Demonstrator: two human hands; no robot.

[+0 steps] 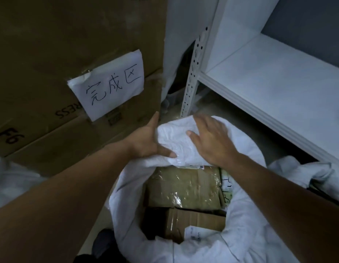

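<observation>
white parcel [176, 137] is sitting at the far rim of the open white sack [246, 221], just above the taped cardboard boxes [184, 188] lying inside it. left hand [146, 141] is gripping the parcel's left edge, thumb on top. right hand [212, 141] is lying flat on the parcel, fingers spread and straight. stacked brown cartons [51, 54] carrying a handwritten paper sign [108, 88] are standing to the left, white shelf [279, 76] to the right.
</observation>
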